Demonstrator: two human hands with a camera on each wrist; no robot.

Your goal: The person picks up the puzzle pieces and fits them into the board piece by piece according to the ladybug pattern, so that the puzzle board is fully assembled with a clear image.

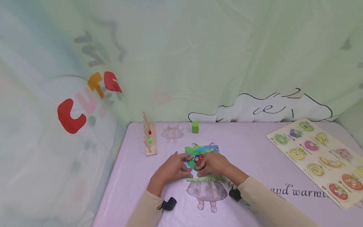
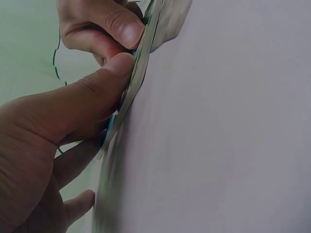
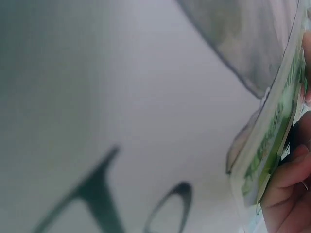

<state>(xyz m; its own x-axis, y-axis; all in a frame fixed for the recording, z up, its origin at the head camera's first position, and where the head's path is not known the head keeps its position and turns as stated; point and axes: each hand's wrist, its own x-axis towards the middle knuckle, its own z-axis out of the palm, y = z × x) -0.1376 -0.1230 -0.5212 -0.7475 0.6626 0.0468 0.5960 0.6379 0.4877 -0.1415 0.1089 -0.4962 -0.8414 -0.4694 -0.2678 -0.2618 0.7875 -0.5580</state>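
Observation:
A small wooden puzzle board (image 1: 205, 179) with a grass strip along its near edge lies on the table between my hands. On it is a red-and-black ladybug piece (image 1: 198, 159), partly covered by fingers. My right hand (image 1: 215, 162) has its fingers curled over the ladybug and pinches it. My left hand (image 1: 173, 168) rests on the board's left side with fingers spread. In the left wrist view, the left thumb (image 2: 92, 87) presses the board near the right hand's fingers (image 2: 104, 24). The right wrist view shows the board's grassy edge (image 3: 272, 138) beside the right hand (image 3: 286, 189).
At the back left stands a wooden peg rack (image 1: 152, 149) with a red and a green bead on it. A green block (image 1: 195, 127) sits near the table's far edge. On the right lies a large fruit puzzle board (image 1: 304, 156). A colourful item (image 1: 250, 208) shows partly beneath the right sleeve.

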